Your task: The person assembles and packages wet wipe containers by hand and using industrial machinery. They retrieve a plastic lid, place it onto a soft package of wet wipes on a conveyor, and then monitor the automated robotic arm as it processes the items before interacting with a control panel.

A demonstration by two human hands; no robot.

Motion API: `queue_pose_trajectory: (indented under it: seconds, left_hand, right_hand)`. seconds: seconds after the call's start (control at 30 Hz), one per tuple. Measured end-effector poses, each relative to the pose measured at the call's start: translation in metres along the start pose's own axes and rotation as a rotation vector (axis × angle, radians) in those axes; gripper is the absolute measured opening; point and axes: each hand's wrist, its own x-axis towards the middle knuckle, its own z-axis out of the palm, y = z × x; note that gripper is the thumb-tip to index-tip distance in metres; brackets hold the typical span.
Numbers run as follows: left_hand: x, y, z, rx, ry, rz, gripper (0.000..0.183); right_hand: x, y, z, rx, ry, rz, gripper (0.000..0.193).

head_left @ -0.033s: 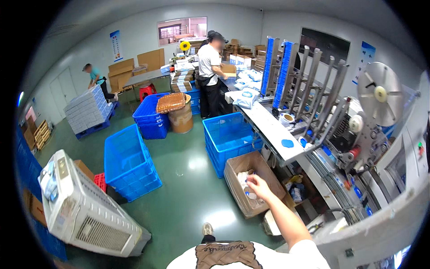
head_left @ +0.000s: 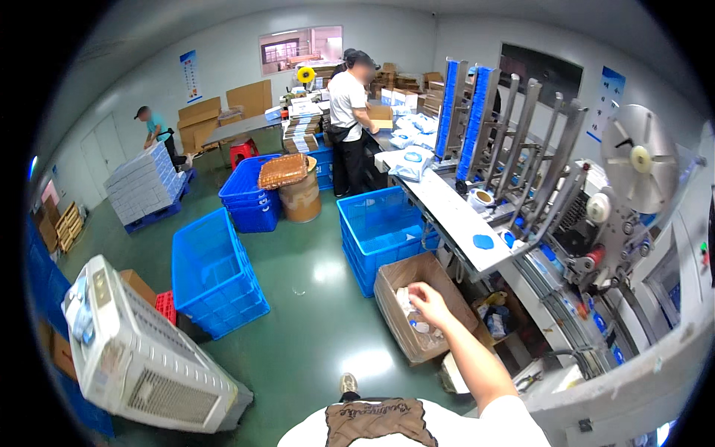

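Note:
My right hand (head_left: 426, 299) reaches forward over an open cardboard box (head_left: 390, 316) standing on the green floor beside the machine. The box holds several clear and white packets (head_left: 417, 328). My fingers are loosely curled just above them, and I cannot make out whether they hold one. Only my right forearm shows, coming up from the lower edge. My left hand is out of the picture.
A labelling machine with a white conveyor table (head_left: 462, 216) runs along the right. Blue crates (head_left: 212, 276) (head_left: 380, 223) stand on the floor, and a white air cooler (head_left: 141, 350) at the lower left. A person in a white shirt (head_left: 348, 112) works at the far table, another (head_left: 156, 130) by stacked boxes.

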Motion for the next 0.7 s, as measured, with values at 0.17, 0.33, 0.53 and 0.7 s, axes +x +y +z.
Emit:
queue_pose_trajectory:
  seconds: [0.17,0.33,0.53,0.7]
  left_hand:
    - [0.080,0.099,-0.084,-0.009,-0.020,0.013,0.059]
    - [0.202,0.227,-0.194,0.036,0.198,0.435,0.058]
    - [0.146,0.559,-0.329,-0.432,0.392,0.940,0.044]
    - [0.075,0.692,-0.350,-0.199,0.169,1.173,0.040]
  right_hand:
    - [0.130,0.006,0.010,-0.295,0.045,-0.070,0.047]
    - [0.269,0.001,-0.006,-0.444,0.090,-0.147,0.065]
    - [0.450,0.016,-0.061,-0.734,0.280,0.187,0.069]
    - [0.521,0.024,-0.056,-0.968,0.276,0.245,0.085]
